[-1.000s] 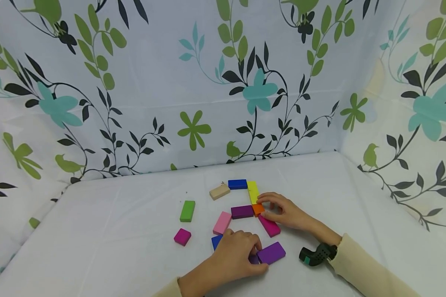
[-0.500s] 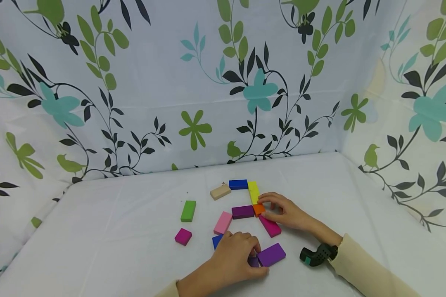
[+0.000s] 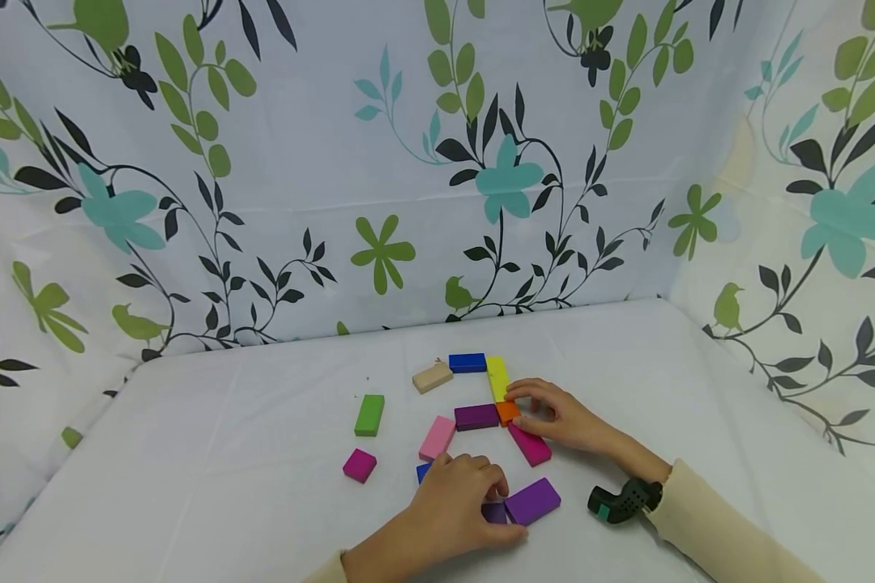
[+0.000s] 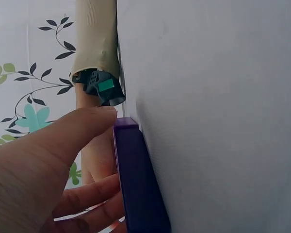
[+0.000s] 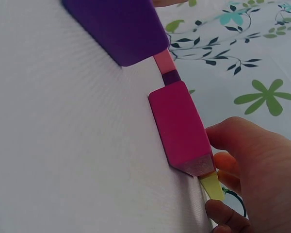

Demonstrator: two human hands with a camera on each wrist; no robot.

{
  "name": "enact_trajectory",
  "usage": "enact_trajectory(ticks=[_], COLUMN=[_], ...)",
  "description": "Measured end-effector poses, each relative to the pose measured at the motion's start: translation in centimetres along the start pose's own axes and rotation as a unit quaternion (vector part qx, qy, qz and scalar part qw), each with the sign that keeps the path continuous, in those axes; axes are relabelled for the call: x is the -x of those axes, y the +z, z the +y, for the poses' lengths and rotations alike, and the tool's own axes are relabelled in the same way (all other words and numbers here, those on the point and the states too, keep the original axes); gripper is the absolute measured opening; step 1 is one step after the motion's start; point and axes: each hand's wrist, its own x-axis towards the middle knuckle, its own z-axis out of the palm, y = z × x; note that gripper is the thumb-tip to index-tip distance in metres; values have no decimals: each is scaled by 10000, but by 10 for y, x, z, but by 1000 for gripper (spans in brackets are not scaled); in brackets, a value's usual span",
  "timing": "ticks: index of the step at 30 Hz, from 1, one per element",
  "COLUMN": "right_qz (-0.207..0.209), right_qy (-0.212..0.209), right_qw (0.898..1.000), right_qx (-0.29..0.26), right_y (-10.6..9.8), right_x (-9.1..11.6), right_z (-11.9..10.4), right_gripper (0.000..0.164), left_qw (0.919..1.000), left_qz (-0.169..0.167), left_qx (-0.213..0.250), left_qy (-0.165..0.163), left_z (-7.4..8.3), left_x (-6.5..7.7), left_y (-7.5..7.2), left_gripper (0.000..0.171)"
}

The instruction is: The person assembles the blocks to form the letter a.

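Note:
My left hand (image 3: pixel 458 504) curls over a dark purple block (image 3: pixel 494 512), thumb along the near side and fingers at the far side; its palm hides part of it. Against that block's right end lies a brighter purple block (image 3: pixel 533 501). My right hand (image 3: pixel 561 414) pinches a small orange block (image 3: pixel 506 413) between thumb and fingers. The orange block sits among a yellow block (image 3: pixel 497 378), a plum block (image 3: pixel 476 417) and a magenta block (image 3: pixel 529 444). In the right wrist view, the thumb is close beside the magenta block (image 5: pixel 181 127).
A pink block (image 3: pixel 437 438) and a partly covered blue block (image 3: pixel 424 471) lie by the left hand. Farther back are a blue block (image 3: pixel 467 363) and a beige block (image 3: pixel 433 377). Green (image 3: pixel 369 415) and magenta (image 3: pixel 360 465) blocks lie apart at left on the white cloth (image 3: pixel 226 470).
My left hand has shifted slightly left, its fingertips drawing back a little from the brighter purple block and covering more of the near blue block. The right hand stays put.

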Motion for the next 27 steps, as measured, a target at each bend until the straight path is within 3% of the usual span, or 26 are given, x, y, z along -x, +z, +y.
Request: enact_trajectory(ticks=[17,27], right_qz=[45,83], right_qy=[-112,-181], right_qw=[9999,9998], right_qx=[-16,11], right_y=[3,3], right_x=[2,2], right_z=[-1,0], right_gripper=[34,33], left_qw=[9999,9979], left_qz=[88,639], left_qx=[46,13], left_qy=[63,127], left_z=[-5,-14], left_x=[0,12], left_y=[4,-5], left_gripper=[34,26])
